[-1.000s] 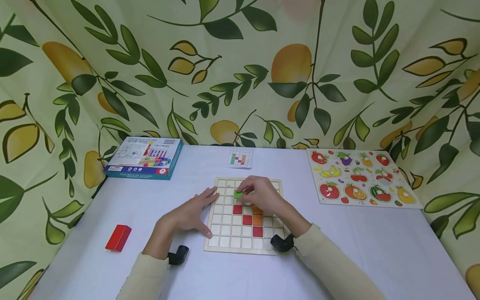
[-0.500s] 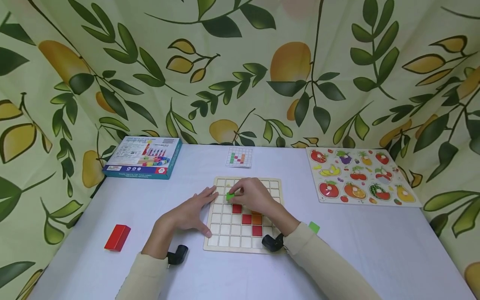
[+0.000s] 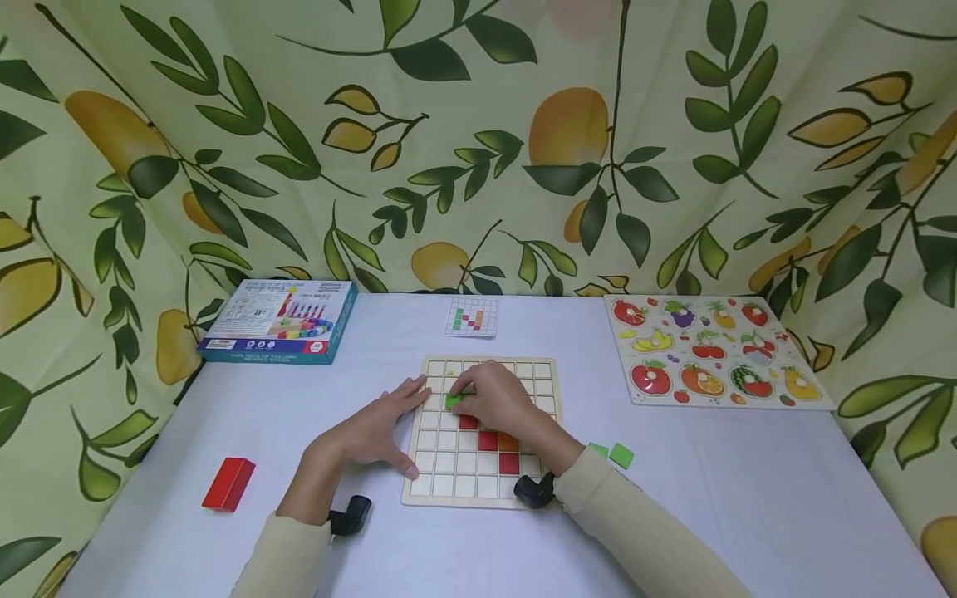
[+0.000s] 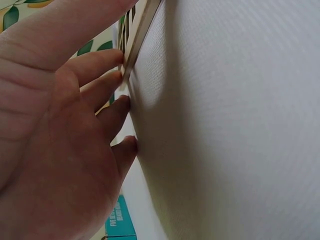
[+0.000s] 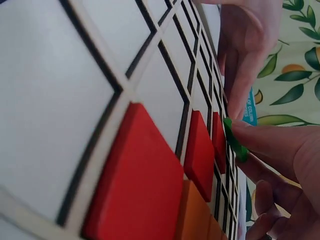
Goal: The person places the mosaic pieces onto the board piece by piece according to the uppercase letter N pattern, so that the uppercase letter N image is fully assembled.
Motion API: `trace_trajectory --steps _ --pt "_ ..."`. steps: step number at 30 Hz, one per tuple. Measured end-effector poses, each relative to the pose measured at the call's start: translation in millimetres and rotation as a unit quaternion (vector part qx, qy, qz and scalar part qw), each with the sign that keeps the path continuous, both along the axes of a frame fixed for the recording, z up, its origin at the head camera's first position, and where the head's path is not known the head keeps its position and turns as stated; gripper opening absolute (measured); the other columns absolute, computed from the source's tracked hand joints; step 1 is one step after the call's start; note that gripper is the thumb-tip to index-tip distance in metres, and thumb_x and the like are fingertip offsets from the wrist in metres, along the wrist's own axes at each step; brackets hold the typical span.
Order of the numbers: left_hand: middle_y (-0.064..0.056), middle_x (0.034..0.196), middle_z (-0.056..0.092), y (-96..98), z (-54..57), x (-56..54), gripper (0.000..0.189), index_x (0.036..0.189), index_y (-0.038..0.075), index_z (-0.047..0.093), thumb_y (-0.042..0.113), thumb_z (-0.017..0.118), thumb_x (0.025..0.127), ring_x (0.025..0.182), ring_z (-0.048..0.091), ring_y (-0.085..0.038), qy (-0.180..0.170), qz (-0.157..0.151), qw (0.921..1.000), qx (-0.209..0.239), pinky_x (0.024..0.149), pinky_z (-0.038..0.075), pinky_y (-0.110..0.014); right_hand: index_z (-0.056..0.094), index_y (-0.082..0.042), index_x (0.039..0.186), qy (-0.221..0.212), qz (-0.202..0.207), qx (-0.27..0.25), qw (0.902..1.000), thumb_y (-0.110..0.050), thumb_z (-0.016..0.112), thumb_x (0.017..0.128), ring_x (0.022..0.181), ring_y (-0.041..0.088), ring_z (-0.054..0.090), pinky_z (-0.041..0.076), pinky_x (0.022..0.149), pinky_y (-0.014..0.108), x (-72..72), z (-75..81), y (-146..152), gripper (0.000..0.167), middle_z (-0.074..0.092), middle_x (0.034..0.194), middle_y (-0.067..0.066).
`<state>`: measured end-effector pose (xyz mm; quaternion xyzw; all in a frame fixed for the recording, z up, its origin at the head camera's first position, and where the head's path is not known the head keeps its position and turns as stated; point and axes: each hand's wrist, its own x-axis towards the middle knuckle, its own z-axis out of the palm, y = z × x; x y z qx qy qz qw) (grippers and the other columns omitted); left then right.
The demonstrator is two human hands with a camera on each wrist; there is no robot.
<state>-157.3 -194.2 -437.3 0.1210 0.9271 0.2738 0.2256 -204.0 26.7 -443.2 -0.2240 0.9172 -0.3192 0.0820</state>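
Fingers of our right hand (image 3: 493, 400): pinching one thin green tile (image 5: 234, 141); we judge it light, stiff, best edge-held. Left hand (image 3: 372, 428): fingers spread.

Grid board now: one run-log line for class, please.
left hand: touches grid board edge; right hand: pinches green tile; red tiles: on grid board; loose green tiles: on tablecloth

Bare hands (image 3: 374, 428), plain beige sleeves (image 3: 646, 527), and two black, elbow-shaped wrist devices (image 3: 350, 517).
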Motion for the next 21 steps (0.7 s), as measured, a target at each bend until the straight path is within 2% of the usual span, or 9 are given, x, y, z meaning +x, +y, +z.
trace_trajectory --steps 4,10,13,18,21 --pt "-0.002 0.174 0.017 -1.1 -1.5 -0.4 0.117 0.159 0.014 0.037 0.035 0.098 0.061 0.162 0.012 -0.038 0.0 -0.002 1.0 0.007 0.127 0.022 -0.064 0.083 -0.017 0.095 0.007 -0.003 0.005 1.0 -0.019 0.085 0.083 0.104 0.018 0.065 0.054 0.092 0.036 2.5 0.0 -3 0.012 0.08 0.095 -0.004" --pt "-0.001 0.174 0.017 -0.7 -1.9 -1.3 0.118 0.159 0.015 0.037 0.035 0.098 0.06 0.161 0.012 -0.038 0.001 0.001 1.0 0.007 0.126 0.023 -0.064 0.083 -0.015 0.094 0.013 -0.015 0.01 0.9997 -0.017 0.085 0.083 0.106 0.019 0.066 0.054 0.096 0.038 4.8 0.4 -8 0.011 0.081 0.098 -0.001" --pt "-0.002 0.174 0.017 -0.5 -1.3 -2.2 0.117 0.159 0.015 0.037 0.034 0.098 0.061 0.161 0.012 -0.039 -0.001 0.002 1.0 0.008 0.126 0.023 -0.065 0.082 -0.015 0.094 0.018 -0.02 0.013 0.9996 -0.017 0.086 0.082 0.103 0.017 0.069 0.056 0.091 0.035 5.6 -0.5 -10 0.012 0.08 0.097 -0.002" --pt "-0.003 0.174 0.017 -0.4 -1.5 -2.3 0.117 0.159 0.014 0.037 0.033 0.098 0.06 0.161 0.013 -0.037 0.001 0.002 1.0 0.004 0.126 0.022 -0.064 0.083 -0.017 0.092 0.02 -0.025 0.017 0.9993 -0.018 0.086 0.082 0.093 0.012 0.072 0.055 0.075 0.026 7.1 -2.5 -11 0.011 0.08 0.096 -0.004" --pt "-0.003 0.174 0.017 -0.3 -2.8 -1.9 0.117 0.159 0.014 0.037 0.035 0.098 0.06 0.161 0.013 -0.039 0.001 0.003 1.0 0.006 0.126 0.023 -0.065 0.083 -0.018 0.092 0.022 -0.029 0.02 0.9991 -0.018 0.086 0.082 0.096 0.013 0.073 0.056 0.075 0.025 6.6 -3.5 -11 0.011 0.081 0.095 -0.004"
